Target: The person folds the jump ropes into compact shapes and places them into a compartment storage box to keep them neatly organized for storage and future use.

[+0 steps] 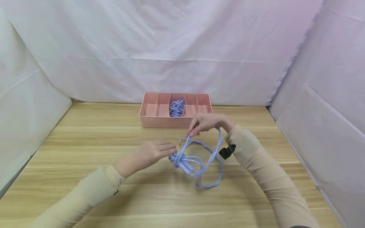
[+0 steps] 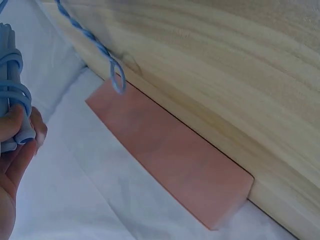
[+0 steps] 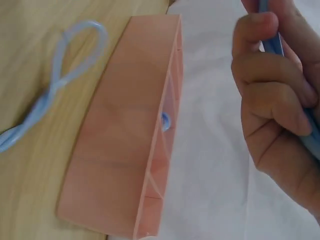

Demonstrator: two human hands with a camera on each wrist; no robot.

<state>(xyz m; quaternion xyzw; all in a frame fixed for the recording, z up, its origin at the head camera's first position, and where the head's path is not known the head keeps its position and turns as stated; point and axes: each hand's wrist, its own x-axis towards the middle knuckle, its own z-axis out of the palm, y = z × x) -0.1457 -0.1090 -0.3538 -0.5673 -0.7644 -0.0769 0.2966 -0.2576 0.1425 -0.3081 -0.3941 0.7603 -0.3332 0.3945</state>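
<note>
A light blue jump rope (image 1: 209,183) hangs between my two hands, its cord partly twisted on itself. My left hand (image 1: 151,155) holds the two handles (image 1: 185,167), which lie side by side with cord wound round them. In the left wrist view, thumb and fingers grip the handles' (image 2: 11,80) lower ends. My right hand (image 1: 206,123) pinches a stretch of cord running up from the wound bundle. In the right wrist view the fingers (image 3: 270,70) curl round the cord, and a twisted loop (image 3: 45,102) dangles to the left.
A pink divided box (image 1: 165,122) stands at the back of the wooden table (image 1: 94,136). Its middle compartment holds a tangled light blue cord (image 1: 177,108). White cloth (image 1: 171,41) hangs behind and along both sides.
</note>
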